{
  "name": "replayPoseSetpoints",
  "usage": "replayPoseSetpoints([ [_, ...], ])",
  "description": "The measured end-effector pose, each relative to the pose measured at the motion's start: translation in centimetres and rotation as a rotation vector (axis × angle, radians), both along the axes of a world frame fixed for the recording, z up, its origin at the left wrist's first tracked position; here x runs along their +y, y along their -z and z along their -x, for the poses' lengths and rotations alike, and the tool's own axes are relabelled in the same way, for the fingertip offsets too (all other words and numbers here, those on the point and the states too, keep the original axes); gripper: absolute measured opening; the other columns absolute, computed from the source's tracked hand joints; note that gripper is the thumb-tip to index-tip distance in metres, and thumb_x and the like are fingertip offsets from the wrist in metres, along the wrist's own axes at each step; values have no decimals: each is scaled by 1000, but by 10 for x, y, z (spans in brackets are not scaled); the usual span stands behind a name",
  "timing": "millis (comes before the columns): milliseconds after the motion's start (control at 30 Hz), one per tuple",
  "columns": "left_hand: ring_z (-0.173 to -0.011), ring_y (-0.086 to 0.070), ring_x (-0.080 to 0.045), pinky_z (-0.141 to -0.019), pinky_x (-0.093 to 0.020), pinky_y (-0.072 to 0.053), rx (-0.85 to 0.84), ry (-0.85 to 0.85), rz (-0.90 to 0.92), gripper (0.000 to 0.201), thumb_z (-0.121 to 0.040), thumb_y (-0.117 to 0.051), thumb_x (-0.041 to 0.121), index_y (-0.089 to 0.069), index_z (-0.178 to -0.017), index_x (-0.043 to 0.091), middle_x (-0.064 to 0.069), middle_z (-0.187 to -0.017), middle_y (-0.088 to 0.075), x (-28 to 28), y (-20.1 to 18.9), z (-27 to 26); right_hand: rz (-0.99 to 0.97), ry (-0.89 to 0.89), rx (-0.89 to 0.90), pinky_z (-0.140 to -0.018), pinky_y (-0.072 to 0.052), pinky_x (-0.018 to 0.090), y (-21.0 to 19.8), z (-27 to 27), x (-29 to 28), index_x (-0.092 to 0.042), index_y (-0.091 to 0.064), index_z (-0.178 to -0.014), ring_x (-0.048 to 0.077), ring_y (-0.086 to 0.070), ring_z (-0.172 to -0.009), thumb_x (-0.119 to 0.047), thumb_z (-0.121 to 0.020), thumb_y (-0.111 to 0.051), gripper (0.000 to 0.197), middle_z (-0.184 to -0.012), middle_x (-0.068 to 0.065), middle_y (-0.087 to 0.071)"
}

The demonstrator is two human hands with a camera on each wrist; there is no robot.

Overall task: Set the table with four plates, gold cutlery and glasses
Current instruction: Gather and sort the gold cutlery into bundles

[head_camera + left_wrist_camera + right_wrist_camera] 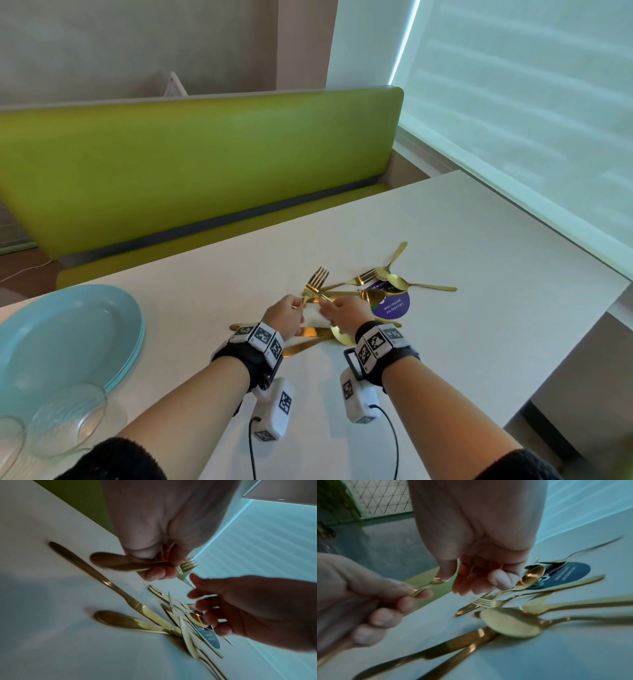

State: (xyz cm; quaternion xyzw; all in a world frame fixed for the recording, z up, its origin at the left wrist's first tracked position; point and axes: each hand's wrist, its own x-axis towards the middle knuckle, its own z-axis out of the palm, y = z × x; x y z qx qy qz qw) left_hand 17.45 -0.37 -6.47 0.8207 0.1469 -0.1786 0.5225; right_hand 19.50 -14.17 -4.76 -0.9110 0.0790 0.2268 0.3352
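Gold forks stick up from my left hand, which grips their handles above the white table. In the left wrist view the fork tines point past the curled fingers of my left hand. My right hand hovers right beside them, fingers loosely bent; its thumb touches the held forks and it grips nothing. Below both hands lies a loose pile of gold cutlery: spoons, a fork, knives and a large spoon.
A stack of light blue plates sits at the table's left, with clear glasses in front of it. A round purple sticker lies under the spoons. A green bench runs along the far side; the table edge drops off at the right.
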Motion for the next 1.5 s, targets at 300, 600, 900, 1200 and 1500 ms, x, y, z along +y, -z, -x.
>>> replayPoseSetpoints([
  [300,-60,-45,-13,-55,-23,-37,18,-89,-91,34,-98,-30,15,-60,-111,5,3,-73,-52,20,7,-16,462,46,-28,-88,-50,33,15,-26,-44,-17,-65,-112,24,-60,-107,-16,-92,-51,24,-117,6,-63],
  [600,-97,-60,-35,-91,-36,-48,43,-132,-91,34,-98,-29,14,-60,-110,5,-18,-120,-62,17,14,-24,634,-124,-39,-80,-50,31,34,-36,-35,-15,-64,-116,23,-62,-104,-15,-93,-52,25,-114,5,-64],
  [900,-113,-57,-38,-93,-38,-47,73,-153,-59,33,-96,-30,13,-59,-111,6,-18,-121,-62,12,14,-27,566,-127,-90,-84,-52,34,31,-40,-32,-14,-64,-113,24,-62,-104,-16,-94,-50,23,-114,6,-63],
  [1200,-53,-49,-14,-43,-18,-38,87,-283,115,17,-98,-32,12,-48,-97,7,-1,-71,-50,6,10,-25,-312,149,70,-50,-41,18,-8,-43,-9,-17,-65,-80,9,-51,-58,-25,-88,-64,12,-76,2,-62],
  [1500,-64,-62,-29,-71,-42,-56,108,-192,234,13,-97,-36,13,-48,-100,8,-5,-80,-61,5,7,-24,-495,149,247,-42,-37,16,7,-28,14,-14,-63,-81,8,-44,-49,-17,-89,-64,9,-75,-1,-65],
])
